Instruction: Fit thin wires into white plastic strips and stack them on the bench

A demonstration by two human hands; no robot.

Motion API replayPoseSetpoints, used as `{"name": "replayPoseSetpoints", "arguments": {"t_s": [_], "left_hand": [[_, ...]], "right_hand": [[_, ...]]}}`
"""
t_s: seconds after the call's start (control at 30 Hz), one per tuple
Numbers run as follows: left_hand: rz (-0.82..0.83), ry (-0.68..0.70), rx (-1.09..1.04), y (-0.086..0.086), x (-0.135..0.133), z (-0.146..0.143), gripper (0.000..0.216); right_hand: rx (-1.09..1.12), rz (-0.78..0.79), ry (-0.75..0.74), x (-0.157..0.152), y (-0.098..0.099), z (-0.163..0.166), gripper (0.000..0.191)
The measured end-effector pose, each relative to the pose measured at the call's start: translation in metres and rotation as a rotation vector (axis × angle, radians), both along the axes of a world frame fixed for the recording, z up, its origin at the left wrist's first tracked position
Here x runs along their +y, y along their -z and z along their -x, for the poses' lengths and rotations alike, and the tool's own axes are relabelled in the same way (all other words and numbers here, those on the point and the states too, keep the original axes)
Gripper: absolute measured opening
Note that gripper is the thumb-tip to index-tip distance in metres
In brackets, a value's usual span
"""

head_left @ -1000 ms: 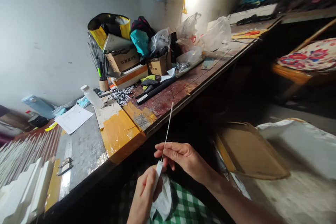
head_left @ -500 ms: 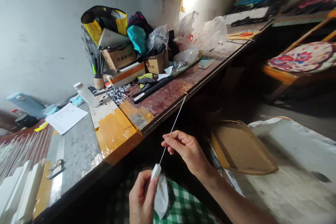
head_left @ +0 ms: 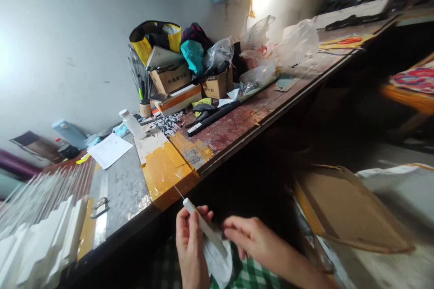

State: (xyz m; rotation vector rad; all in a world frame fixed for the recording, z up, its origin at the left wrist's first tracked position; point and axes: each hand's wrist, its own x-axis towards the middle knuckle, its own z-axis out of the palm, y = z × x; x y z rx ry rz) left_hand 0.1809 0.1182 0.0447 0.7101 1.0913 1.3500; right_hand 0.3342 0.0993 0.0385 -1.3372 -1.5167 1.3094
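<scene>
- Left hand (head_left: 190,246): closed around a white stick-shaped tool (head_left: 202,225) that slants up to the left, a thin needle-like tip projecting from its upper end; a crumpled white cloth (head_left: 219,259) is held under it.
- Right hand (head_left: 251,239): fingers curled loosely, fingertips just beside the lower end of the tool and the cloth; whether they grip anything cannot be told.
- Green checked fabric (head_left: 247,275): beneath both hands.
- Workbench (head_left: 237,128): beyond the hands, its near edge patched with yellow tape (head_left: 166,169).
- White rods (head_left: 37,192): ranked at the left end.
- White bottle (head_left: 131,124): farther back, near a paper sheet (head_left: 109,150).
- Cardboard boxes (head_left: 171,79): against the wall.
</scene>
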Motion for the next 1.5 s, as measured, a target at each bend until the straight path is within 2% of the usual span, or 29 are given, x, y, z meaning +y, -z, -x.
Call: {"name": "replayPoseSetpoints", "arguments": {"t_s": [0.13, 0.23, 0.33, 0.63, 0.87, 1.03, 1.3, 1.5], "left_hand": [[-0.053, -0.04, -0.047, -0.004, 0.014, -0.013, 0.022], [-0.088, -0.069, -0.048, -0.002, 0.028, -0.021, 0.022], [-0.093, -0.08, -0.1, 0.0, 0.039, -0.027, 0.023], [-0.012, -0.066, -0.251, -0.001, 0.05, -0.029, 0.033], [0.018, -0.036, -0.28, -0.005, 0.058, -0.03, 0.024], [0.034, -0.036, -0.315, -0.008, 0.06, -0.03, 0.023], [0.029, 0.005, -0.438, -0.01, 0.062, -0.03, 0.022], [0.051, -0.025, -0.474, -0.009, 0.061, -0.03, 0.018]], "right_hand": [[0.043, 0.085, 0.016, -0.02, 0.029, 0.008, 0.025], [-0.055, 0.002, 0.147, -0.025, 0.031, 0.001, 0.022], [-0.185, -0.089, 0.226, -0.026, 0.023, -0.008, 0.023], [-0.288, -0.139, 0.233, -0.017, 0.009, -0.016, 0.035], [-0.343, -0.246, 0.271, -0.019, -0.016, -0.019, 0.02], [-0.358, -0.285, 0.317, -0.019, -0.033, -0.017, 0.02], [-0.366, -0.246, 0.32, -0.026, -0.049, -0.01, 0.024], [-0.36, -0.112, 0.221, -0.02, -0.044, -0.012, 0.024]]}}
